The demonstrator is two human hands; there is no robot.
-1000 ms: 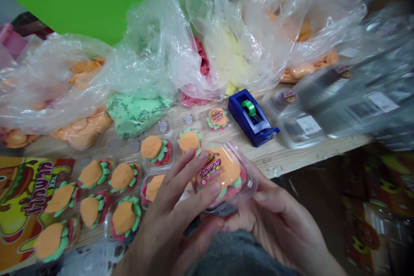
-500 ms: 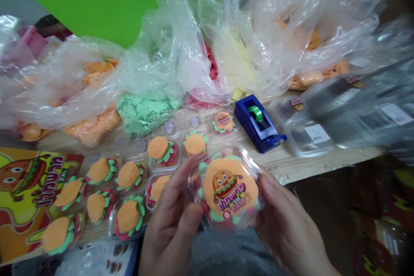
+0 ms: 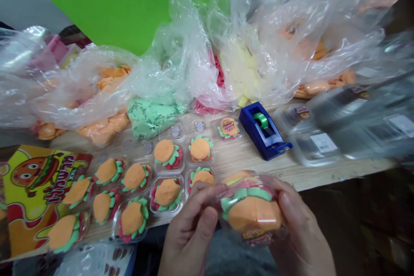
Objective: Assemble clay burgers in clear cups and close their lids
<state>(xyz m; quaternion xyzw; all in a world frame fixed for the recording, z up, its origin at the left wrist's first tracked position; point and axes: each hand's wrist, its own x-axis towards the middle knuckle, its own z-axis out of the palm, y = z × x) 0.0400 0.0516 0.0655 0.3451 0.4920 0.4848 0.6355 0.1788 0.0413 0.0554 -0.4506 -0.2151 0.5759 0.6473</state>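
Note:
Both my hands hold a clear plastic tub with a burger-shaped candy inside: orange bun, green and red layers. It is turned on its side just below the table's front edge. My left hand grips its left side with fingers curled. My right hand wraps round its right side and underside. Several open tubs of the same burger candy stand in rows on the wooden table, left of my hands.
A blue tape dispenser with green tape sits mid-table. Clear bags of orange, green, red and yellow candy parts line the back. A yellow printed box lies at the left. Stacked clear lidded tubs stand at the right.
The tub has been turned in my hands from label facing me to lying on its side. The view has shifted slightly up and right.

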